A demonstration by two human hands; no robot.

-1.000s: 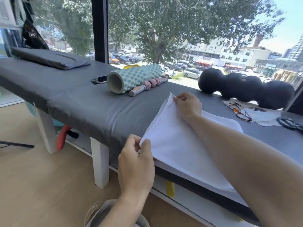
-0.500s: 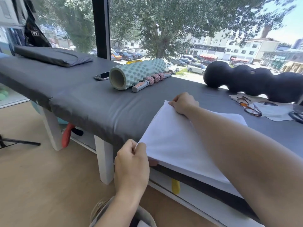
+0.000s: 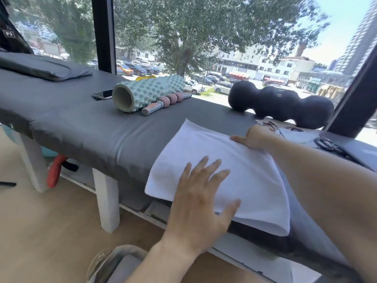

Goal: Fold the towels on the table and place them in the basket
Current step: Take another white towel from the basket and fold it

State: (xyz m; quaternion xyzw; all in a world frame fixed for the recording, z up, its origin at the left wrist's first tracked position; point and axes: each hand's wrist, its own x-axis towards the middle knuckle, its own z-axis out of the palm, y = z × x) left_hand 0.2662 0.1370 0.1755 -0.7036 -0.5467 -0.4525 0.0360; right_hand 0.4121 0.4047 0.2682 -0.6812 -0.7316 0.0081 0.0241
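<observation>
One white towel (image 3: 220, 176) lies folded into a thick rectangle on the dark padded desk (image 3: 85, 123), its near edge hanging slightly over the desk's front rim. Layered edges show at the towel's near-right corner, so at least one fold looks done. The left hand (image 3: 201, 203) lies on the towel's near part with fingers spread and flat — its grip is apart, clamped on nothing, and it seems to be pressing or smoothing the cloth. The right hand (image 3: 252, 137) rests at the towel's far edge; its fingers are curled there, but I cannot tell whether they pinch the cloth or only press on it.

The basket (image 3: 114, 264) stands on the floor below the towel's near-left corner, only partly in view; what it holds cannot be made out. No other unfolded towel shows on the desk. By my reading the folding of this towel is nearly finished — perhaps one more fold — and lifting it down into the basket is left.
</observation>
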